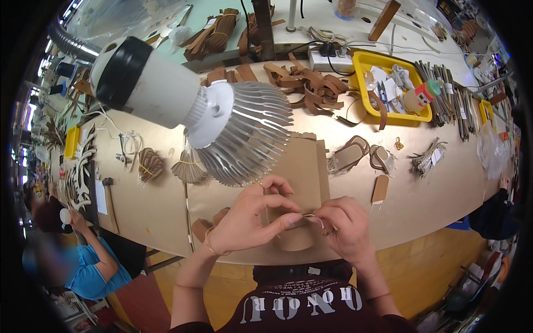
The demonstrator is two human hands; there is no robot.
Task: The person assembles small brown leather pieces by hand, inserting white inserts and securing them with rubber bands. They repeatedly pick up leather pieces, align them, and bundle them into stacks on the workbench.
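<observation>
My left hand (252, 216) and my right hand (345, 226) meet over the near edge of the table, in front of my body. Between them is a thin, pale strap-like strip (312, 217). The left thumb and forefinger pinch one end, with the other left fingers curled loosely apart. My right fingers close round the other end and hide much of it. Beneath and beyond the hands lies brown cardboard (302, 161). Beside my left wrist are brown leather-like pieces (202, 227), partly covered by the hand.
A big lamp (241, 133) with metal fins hangs close over the left of the work area. Brown strips (316, 89) lie at the back, near a yellow tray (363, 83) with a bottle. Sewn strap pieces (350, 155) sit right. A person in blue (97, 266) works at left.
</observation>
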